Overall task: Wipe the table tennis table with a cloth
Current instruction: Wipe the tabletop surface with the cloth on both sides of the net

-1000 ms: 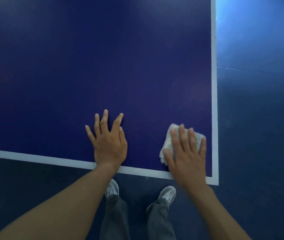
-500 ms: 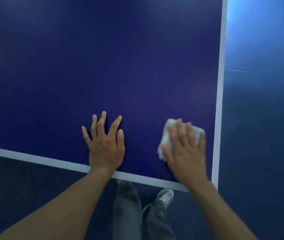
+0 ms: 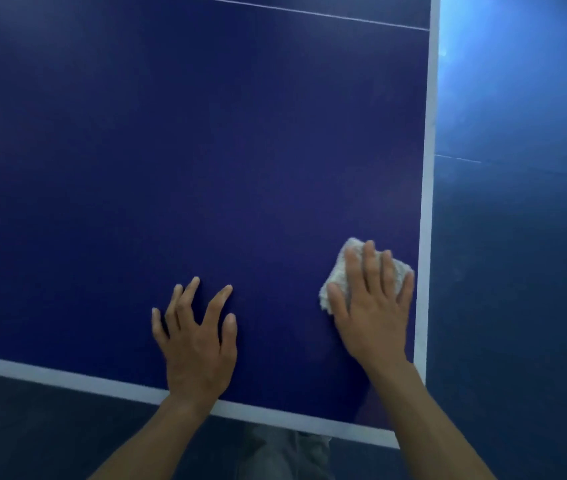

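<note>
1. The cloth (image 3: 338, 271), a small pale bunched wad, is lying on the blue table (image 3: 205, 150), just beside the white side line (image 3: 425, 202) and toward that line's near end.
2. The right hand (image 3: 372, 313) is pressing down on it with a flat palm. Its fingers are lying straight and slightly spread across the top, not curling round it. The little finger is almost reaching the side line, and cloth is peeking out past the fingertips and beside the thumb.
3. A wiping stroke seems to be in hand, working the strip along the side line. How much of the surface is already clean cannot be told, as no dirt or streaks are showing.
4. The next move is calling for steady downward pressure while sliding. The wad needs to stay under the palm so it is not squeezing out or slipping over the edge past the side line.
5. The left hand (image 3: 195, 344) is resting well apart from the side line, farther into the table. Its fingers are spread and touching the surface and holding nothing, so it is probably bracing the body.
6. The end line (image 3: 67, 377) is meeting the side line's near end under the right forearm, and a thin white line (image 3: 309, 12) is crossing the table at its far end. The floor (image 3: 517, 271) is showing beyond the side line.
</note>
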